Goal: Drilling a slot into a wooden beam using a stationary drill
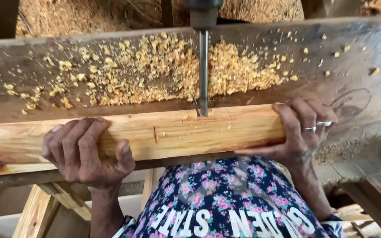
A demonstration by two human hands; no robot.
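Pale pine wooden bar (164, 132) runs nine to three o'clock under the upright grey steel drill bit (203, 72), left hand (82, 152) and right hand (303, 132) each clamped around it, equally distant.

Dark floral garment (225, 194) with white lettering — two silver rings (316, 126) on the fingers.

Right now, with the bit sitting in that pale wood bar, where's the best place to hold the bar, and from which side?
Probably at both ends, from the near edge, well clear of the drill bit that meets the wood bar mid-length. The bar is long and lies flat on the dark workbench, so a wide two-hand hold resists twisting. The left hand and right hand already wrap it that way.
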